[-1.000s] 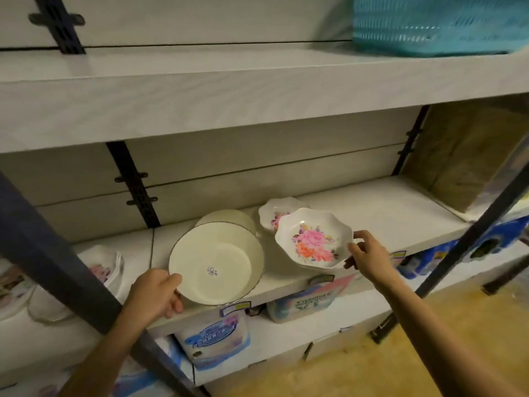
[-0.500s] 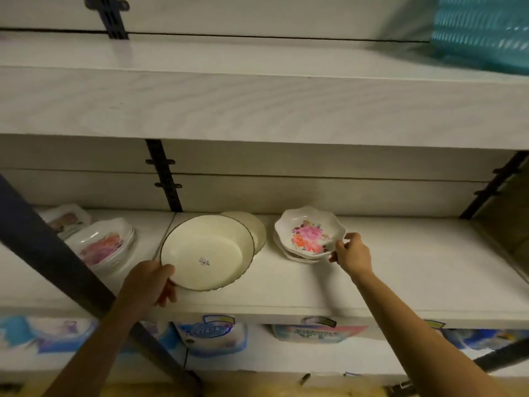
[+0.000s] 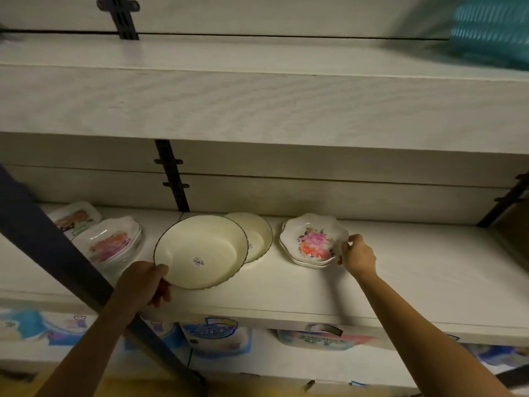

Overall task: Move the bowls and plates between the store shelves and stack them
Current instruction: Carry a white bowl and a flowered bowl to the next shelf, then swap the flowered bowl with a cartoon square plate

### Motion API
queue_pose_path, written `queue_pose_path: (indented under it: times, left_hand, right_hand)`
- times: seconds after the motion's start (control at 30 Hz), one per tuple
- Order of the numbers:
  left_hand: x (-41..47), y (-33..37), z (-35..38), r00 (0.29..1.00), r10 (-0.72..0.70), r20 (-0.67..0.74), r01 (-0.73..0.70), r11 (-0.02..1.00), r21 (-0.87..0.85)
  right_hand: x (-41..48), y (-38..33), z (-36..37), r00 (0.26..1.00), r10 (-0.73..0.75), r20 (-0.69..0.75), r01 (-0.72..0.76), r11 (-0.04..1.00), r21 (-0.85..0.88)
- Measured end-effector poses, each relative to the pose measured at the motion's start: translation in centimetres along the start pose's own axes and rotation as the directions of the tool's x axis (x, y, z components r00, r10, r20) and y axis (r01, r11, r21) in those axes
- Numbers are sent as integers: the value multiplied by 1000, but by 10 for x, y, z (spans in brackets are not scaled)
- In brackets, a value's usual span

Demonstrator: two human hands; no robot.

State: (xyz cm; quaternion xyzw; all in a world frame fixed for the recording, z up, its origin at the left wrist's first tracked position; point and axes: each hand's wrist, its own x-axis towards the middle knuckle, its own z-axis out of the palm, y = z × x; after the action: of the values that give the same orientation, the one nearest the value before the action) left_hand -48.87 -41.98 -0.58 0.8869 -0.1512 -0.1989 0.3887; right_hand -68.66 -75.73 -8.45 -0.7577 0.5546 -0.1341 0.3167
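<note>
My left hand (image 3: 143, 285) grips the near rim of a cream bowl (image 3: 200, 250) with a dark edge and a barcode sticker, held tilted over the middle shelf (image 3: 400, 270). It overlaps a second cream bowl (image 3: 257, 233) standing on the shelf behind it. My right hand (image 3: 357, 255) pinches the right rim of a scalloped floral bowl (image 3: 315, 242), which sits on top of another one like it (image 3: 310, 264).
A stack of floral bowls (image 3: 111, 245) and a printed tray (image 3: 74, 219) stand at the shelf's left. A dark diagonal post (image 3: 57, 253) crosses in front of my left arm. Packaged goods (image 3: 214, 336) fill the shelf below. A teal basket (image 3: 492, 30) sits top right.
The floral bowl has come down from the air onto the other floral bowl. The cream bowl has moved back over the shelf toward the second cream bowl. The view has swung left.
</note>
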Motion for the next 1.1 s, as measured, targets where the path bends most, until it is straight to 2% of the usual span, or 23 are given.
queue_pose_path:
  times: [0.23,0.47,0.63,0.83,0.97,1.1]
  left_hand:
    - [5,-1,2,1000,-8,-5,8,1000,-16]
    - [21,0,9,999,1,32,1,998,-67]
    - [37,9,25,998,48,52,-45,997,-60]
    - [61,19,53,999,13,48,-8,996,-89]
    - [73,24,69,999,-5,38,9,995,-104]
    - [83,26,79,998,27,55,-25,999,-43]
  right_hand:
    - [7,3,-1,1000,13,-9,-13,1000,0]
    - [-3,1,-12,996,76,-39,-70,988,140]
    - [-31,-3,-32,995,-68,-71,78,988,134]
    - [-57,-9,-50,978,-193,79,191,981,35]
    - [-73,-12,-58,958,-260,123,263,965,-7]
    - [-86,-16,-61,941,-307,145,314,949,-26]
